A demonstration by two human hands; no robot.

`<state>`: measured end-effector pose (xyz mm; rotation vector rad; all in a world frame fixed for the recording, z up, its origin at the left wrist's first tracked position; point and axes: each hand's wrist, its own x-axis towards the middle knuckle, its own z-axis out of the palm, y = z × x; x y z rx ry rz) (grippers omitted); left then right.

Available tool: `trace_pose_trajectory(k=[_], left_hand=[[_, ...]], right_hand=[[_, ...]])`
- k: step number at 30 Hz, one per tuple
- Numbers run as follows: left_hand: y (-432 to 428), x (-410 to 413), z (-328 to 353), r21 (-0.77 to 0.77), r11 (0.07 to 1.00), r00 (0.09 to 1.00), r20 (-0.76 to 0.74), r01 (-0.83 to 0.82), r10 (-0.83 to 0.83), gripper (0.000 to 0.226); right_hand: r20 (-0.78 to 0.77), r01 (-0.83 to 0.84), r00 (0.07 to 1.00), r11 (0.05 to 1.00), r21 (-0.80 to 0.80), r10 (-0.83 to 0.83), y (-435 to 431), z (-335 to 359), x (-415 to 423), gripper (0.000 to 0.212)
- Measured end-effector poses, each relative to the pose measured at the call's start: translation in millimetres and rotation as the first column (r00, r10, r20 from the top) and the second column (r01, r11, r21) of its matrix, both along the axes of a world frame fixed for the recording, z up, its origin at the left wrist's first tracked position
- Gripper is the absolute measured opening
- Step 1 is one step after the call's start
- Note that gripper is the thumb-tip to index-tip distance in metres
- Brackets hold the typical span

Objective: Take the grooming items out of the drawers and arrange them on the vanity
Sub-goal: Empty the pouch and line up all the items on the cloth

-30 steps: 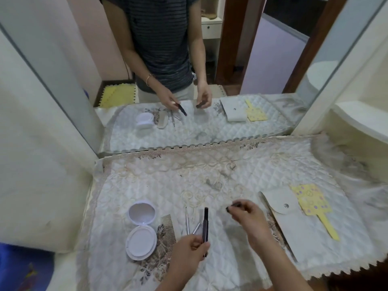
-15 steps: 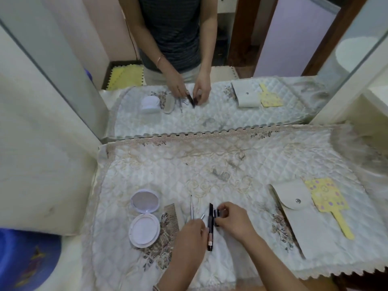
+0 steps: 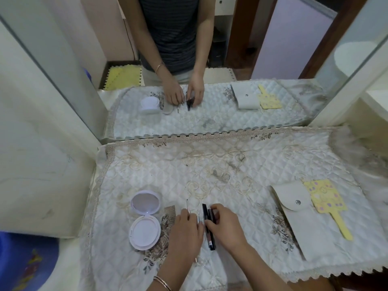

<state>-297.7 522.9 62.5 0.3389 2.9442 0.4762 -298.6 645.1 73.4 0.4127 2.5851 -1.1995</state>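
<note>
Right grip (image 3: 224,222) is pinched down on a short dark tube (image 3: 211,214), maybe a lipstick or a cap, pressing it onto the quilted counter cover (image 3: 241,164) right against the long black pencil (image 3: 207,226). Left grip (image 3: 186,229) rests loosely curled just left of that pencil, fingertips touching it and lying over the thin metal tools (image 3: 187,204). I can't tell if it's actually holding any of them.

What changed: a second ago the left hand was holding the pencil up off the cloth and the right hand was off to the right with the little dark piece pinched in the air. Half a second ago both were coming together. Now the pencil is lying flat and the dark piece is being tucked in beside it. So I'd say this item is basically placed and the hands are just straightening the row.

Using the pencil as the landmark: comb (image 3: 170,216) a bit to its left, open white compact (image 3: 144,221) further left, cream snap pouch (image 3: 302,219) well to its right, yellow hand mirror (image 3: 325,200) just past the pouch, partly tucked under its edge.

Writing: there's a pinkish band near the pencil's lower end but it's too small to read. Yellow mirror has printed doodles, no legible words. No brand visible on the compact.
</note>
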Motion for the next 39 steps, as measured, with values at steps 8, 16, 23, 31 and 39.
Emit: trace_pose_trajectory(k=[8,16,23,31,39], left_hand=[[-5,3,-3,0.187,0.981,0.999,0.023,-0.051,0.047,0.024],[16,8,8,0.254,0.948,0.981,-0.027,0.192,-0.191,0.027],[107,22,12,0.36,0.915,0.955,0.156,0.182,-0.251,0.033],[227,9,21,0.557,0.668,0.796,0.598,-0.493,0.089,0.024],[235,3,23,0.548,0.436,0.666,0.724,-0.714,0.181,0.052]], right_hand=[[-0.051,0.012,0.999,0.999,0.035,-0.011,11,5,16,0.047],[-0.083,0.259,0.964,0.965,0.051,-0.254,69,14,59,0.028],[-0.14,0.417,0.905,0.901,0.117,-0.401,172,25,62,0.033],[-0.004,0.181,0.983,0.982,0.044,-0.181,253,13,36,0.052],[-0.092,0.056,0.993,0.973,-0.225,-0.079,265,20,17,0.057]])
